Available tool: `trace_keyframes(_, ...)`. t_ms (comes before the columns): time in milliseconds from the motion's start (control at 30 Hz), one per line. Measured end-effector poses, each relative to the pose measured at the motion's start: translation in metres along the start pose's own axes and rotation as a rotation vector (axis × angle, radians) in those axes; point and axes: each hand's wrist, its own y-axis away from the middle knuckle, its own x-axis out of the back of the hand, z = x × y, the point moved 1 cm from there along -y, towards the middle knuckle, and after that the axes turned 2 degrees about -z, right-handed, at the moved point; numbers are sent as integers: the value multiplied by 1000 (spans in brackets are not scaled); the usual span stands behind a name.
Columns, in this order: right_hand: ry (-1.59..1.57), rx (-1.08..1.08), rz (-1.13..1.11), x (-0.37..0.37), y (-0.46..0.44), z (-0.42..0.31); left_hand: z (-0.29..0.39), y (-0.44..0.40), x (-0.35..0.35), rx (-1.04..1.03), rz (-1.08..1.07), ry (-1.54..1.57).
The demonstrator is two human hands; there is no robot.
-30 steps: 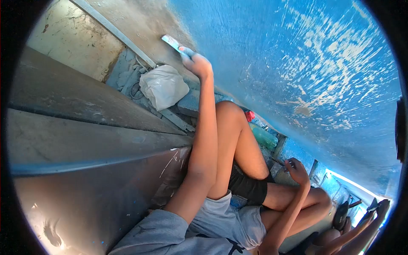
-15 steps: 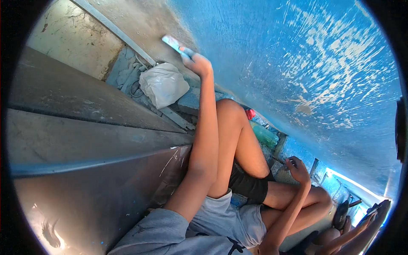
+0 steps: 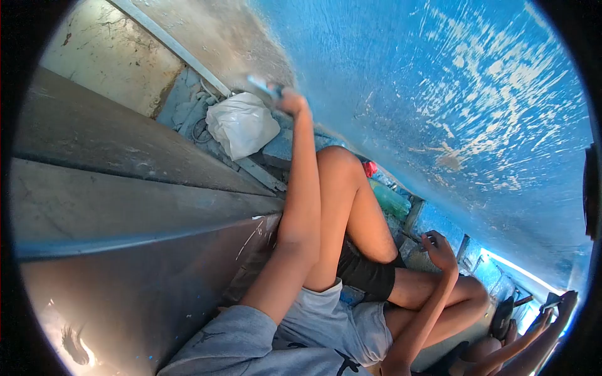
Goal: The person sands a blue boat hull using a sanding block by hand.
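I'm looking into a cramped, gritty spot, perhaps a narrow passage or small work site; I can't tell which. A big blue wall (image 3: 370, 81) is running down one side, its paint showing pale scratches and giving way to a bare brown patch (image 3: 216, 41). Dusty blocks (image 3: 278, 149), a crumpled plastic bag (image 3: 241, 127) and a green bottle (image 3: 390, 199) are lying along its foot, and bright light (image 3: 514, 266) is coming through the far end.
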Motion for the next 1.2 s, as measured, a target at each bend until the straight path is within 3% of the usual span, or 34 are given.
trace_keyframes(33, 10, 12, -4, 1, 0, -2, -33, -14, 0, 234, 20, -76)
trace_keyframes(167, 67, -13, -5, 3, 0, -1, -27, -3, 12, 367, 3, 177)
trace_keyframes(233, 31, 8, 3, 3, -2, -2, 46, 19, -1, 273, 108, 49)
trace_keyframes(300, -7, 0, 5, 0, 4, 1, 49, -1, -7, -140, -6, 82)
trace_keyframes(400, 4, 26, 16, 1, 7, 0, 19, -9, 0, -84, -40, 27)
trace_keyframes(467, -46, 12, 12, -1, 4, 2, -7, 4, 12, 220, 86, 69)
trace_keyframes(500, -43, 22, 17, -1, 1, 2, -8, 4, 15, 215, 87, 80)
trace_keyframes(567, -103, 47, -5, 0, -1, 1, -7, 0, 20, 464, 105, -72)
trace_keyframes(600, -95, 62, -3, 1, -3, 1, -4, -6, 15, 459, 110, -56)
trace_keyframes(667, -42, 71, 24, 1, 0, -5, 14, -12, 0, 105, 85, 13)
trace_keyframes(733, -36, 46, 17, 3, 1, -3, 29, -3, -4, 55, 90, -4)
trace_keyframes(800, -44, 24, 10, -1, 5, 4, 2, -10, -1, -4, 86, -24)
trace_keyframes(867, -5, 13, 20, -1, 1, 9, -49, -28, 7, 307, 69, 262)
trace_keyframes(1000, -45, 79, 30, 0, -5, 3, 0, -12, 1, 335, 115, -8)
trace_keyframes(1067, -34, 46, 51, 0, -1, -2, 37, -2, -10, -292, 19, 178)
trace_keyframes(1167, -35, 14, 9, 0, 3, -4, 30, -3, -14, -309, 40, 136)
trace_keyframes(1200, -31, 13, 0, 0, 2, -2, 21, 3, -3, -76, 24, -23)
